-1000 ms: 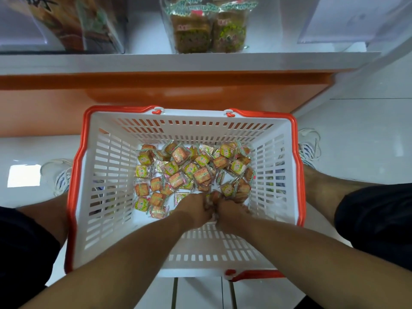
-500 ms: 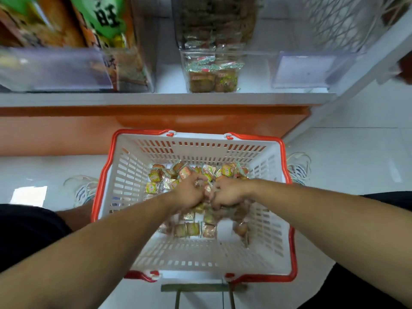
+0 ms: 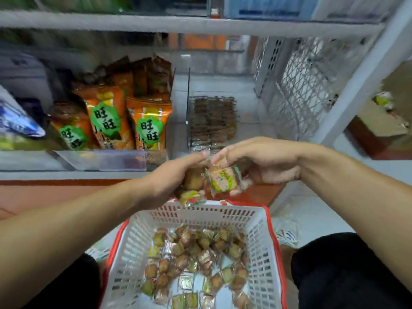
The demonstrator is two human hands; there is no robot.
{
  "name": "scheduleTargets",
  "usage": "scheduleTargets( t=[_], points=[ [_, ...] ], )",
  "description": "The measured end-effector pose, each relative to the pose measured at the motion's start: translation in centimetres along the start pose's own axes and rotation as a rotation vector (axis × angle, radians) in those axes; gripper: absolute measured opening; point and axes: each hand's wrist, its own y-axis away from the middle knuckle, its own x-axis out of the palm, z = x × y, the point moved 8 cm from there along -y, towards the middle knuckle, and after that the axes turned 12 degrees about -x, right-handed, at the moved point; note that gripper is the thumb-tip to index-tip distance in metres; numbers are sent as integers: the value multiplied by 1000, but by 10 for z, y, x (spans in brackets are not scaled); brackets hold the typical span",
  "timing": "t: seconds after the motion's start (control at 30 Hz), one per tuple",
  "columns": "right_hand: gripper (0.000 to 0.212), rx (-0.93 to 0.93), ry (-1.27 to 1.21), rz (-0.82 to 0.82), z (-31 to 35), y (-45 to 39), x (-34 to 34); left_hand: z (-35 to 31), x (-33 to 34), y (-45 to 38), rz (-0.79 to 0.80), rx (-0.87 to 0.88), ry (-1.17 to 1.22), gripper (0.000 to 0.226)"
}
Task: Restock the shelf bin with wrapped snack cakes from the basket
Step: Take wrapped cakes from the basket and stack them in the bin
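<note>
My left hand [image 3: 169, 179] and my right hand [image 3: 260, 161] are raised together above the basket, cupping a bunch of wrapped snack cakes [image 3: 220, 180] between them. Fingers of both hands curl round the cakes. One cake [image 3: 191, 197] hangs low under my left hand. The white basket with a red rim [image 3: 265, 237] sits on the floor between my knees, with several wrapped cakes [image 3: 196, 259] loose in its bottom. Just behind my hands, on the lower shelf, stands a clear bin [image 3: 189, 103] holding stacked cakes [image 3: 214, 121].
Orange snack bags [image 3: 124, 121] fill the shelf left of the bin. A white mesh panel [image 3: 296, 85] closes the shelf's right end, beside a white upright post [image 3: 361, 81]. Another shelf board [image 3: 178, 23] runs above. The orange shelf base [image 3: 55, 192] lies below.
Both hands have lifted a bunch of cakes out of the basket and up to the front of the shelf bin. The camera has tilted up toward the shelf.
</note>
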Motion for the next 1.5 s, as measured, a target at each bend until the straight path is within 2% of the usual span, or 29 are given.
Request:
scheduleTargets(
  t=[0.07,0.23,0.37,0.43,0.5,0.57,0.67,0.73,0.8,0.93,1.03,1.13,1.23,1.3,1.4,1.5],
  points=[
    [42,-26,-98,-24,4,-2,-3,-8,-4,8,25,64,-6,61],
    [39,-58,-196,-96,1,-18,-10,-24,-14,11,-55,229,-43,48],
    [60,-75,-257,-64,2,-18,-10,-26,-22,8,-112,231,-56,53],
    [63,-103,-256,-16,4,-17,-8,-21,-22,5,-102,214,-17,48],
    [71,-143,-204,-47,3,-20,-12,-17,-22,3,-99,212,47,41],
    [74,-169,-173,-107,1,-23,-15,-15,-23,1,-113,207,99,45],
    [69,-194,-199,-182,2,-25,-16,-14,-24,1,-117,184,144,66],
    [61,-222,-207,-222,5,-25,-20,-15,-24,1,-113,178,170,70],
    [51,-253,-211,-220,8,-25,-19,-17,-25,3,-130,192,186,65],
    [35,-283,-160,-214,8,-23,-19,-21,-27,6,-109,240,195,40],
    [36,-332,-67,-264,11,-19,-24,-21,-23,11,-74,230,198,43],
    [41,-352,-32,-282,13,-18,-25,-19,-22,13,-113,215,173,35],
    [36,-322,-107,-255,14,-18,-25,-16,-25,11,-149,183,304,41],
    [30,-307,-98,-298,16,-15,-33,-15,-26,11,-142,164,376,53],
    [22,-336,112,-427,27,-4,-51,-16,-27,11,-142,155,433,68],
    [28,-394,128,-493,36,4,-58,-16,-30,11,-161,167,487,59]
  ],
)
